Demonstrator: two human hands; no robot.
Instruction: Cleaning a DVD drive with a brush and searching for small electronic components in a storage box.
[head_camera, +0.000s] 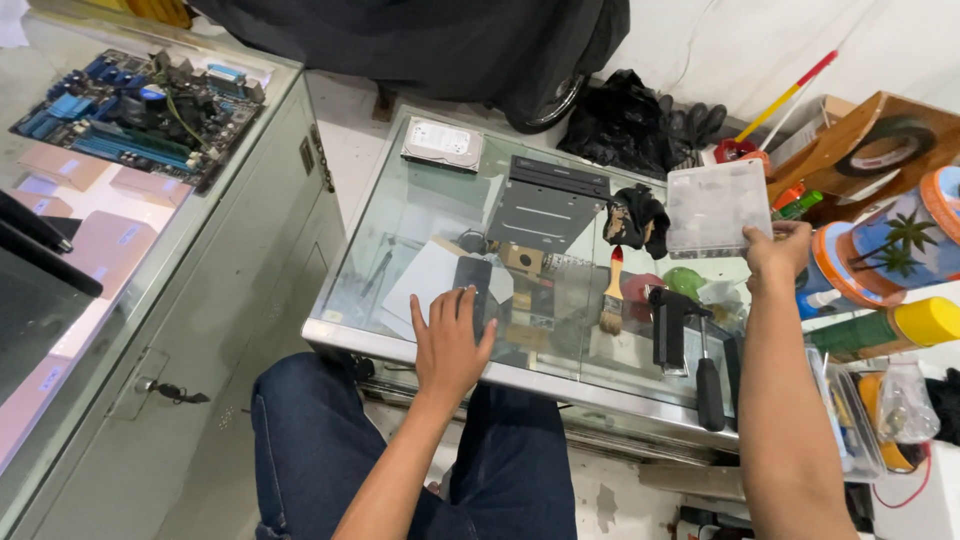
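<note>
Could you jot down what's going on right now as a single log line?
left hand: flat on glass table, touching dark phone | right hand: holding clear plastic box | paintbrush: lying between the hands

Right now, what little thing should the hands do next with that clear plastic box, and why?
Probably lower the clear rectangular plastic box onto a bare patch of the glass-topped table. The right hand holds it up by one bottom corner only, above a cluttered stretch with a wooden-handled paintbrush and a black screwdriver. The left hand lies flat on a small dark slab, so it is not supporting the box.
</note>
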